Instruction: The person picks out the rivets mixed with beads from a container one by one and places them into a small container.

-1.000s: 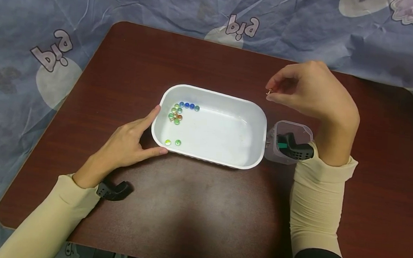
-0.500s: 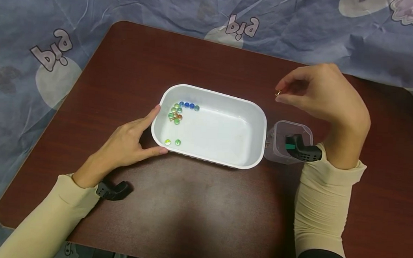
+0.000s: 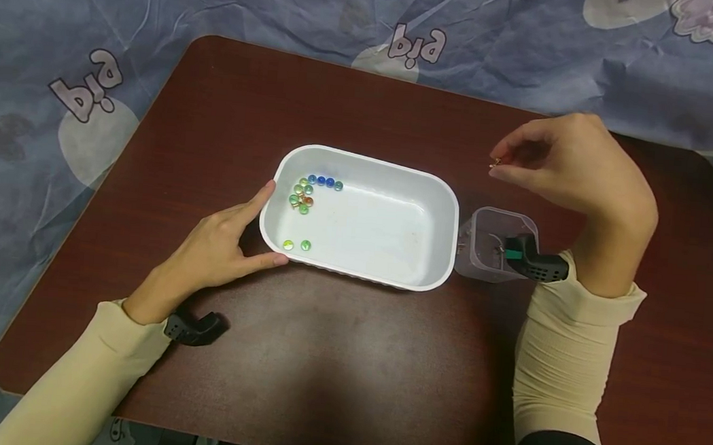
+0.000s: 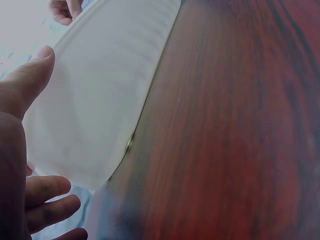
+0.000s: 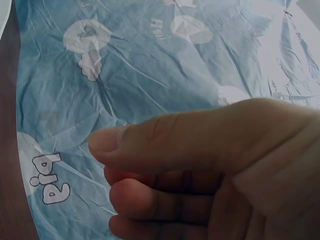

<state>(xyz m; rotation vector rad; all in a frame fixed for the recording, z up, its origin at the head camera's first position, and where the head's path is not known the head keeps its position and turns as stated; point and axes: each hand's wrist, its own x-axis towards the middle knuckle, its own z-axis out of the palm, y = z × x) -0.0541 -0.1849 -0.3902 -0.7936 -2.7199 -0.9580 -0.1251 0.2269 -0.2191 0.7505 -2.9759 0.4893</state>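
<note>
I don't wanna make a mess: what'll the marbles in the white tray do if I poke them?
The marbles look round, so they'll probably roll when poked. Their shine suggests smooth glass, so they may feel slippery to pinch. The raised walls of the white tray would likely keep them off the table.

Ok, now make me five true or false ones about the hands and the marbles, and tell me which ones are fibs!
1. The left hand touches the white tray. True.
2. The right hand holds nothing. False: it pinches a small gold-coloured thing.
3. The marbles in the tray lie in its left half in the head view. True.
4. Every marble there is blue. False: some are green.
5. The clear box stands inside the tray. False: it stands beside the tray's right end.
</note>
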